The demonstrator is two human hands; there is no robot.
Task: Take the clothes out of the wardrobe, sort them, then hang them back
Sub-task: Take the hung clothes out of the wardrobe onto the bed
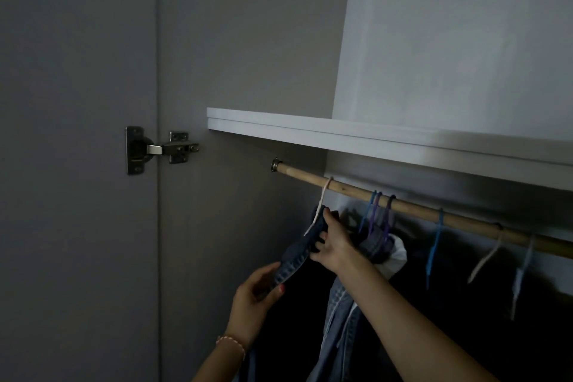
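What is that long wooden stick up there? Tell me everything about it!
The wooden rod is a pale, round pole that looks like bare wood. It sits just under the white shelf, its left end in a metal socket on the wardrobe wall, and it runs off the picture's right edge. Several hanger hooks loop over it: a whitish hanger nearest the wall, then blue and purple ones.
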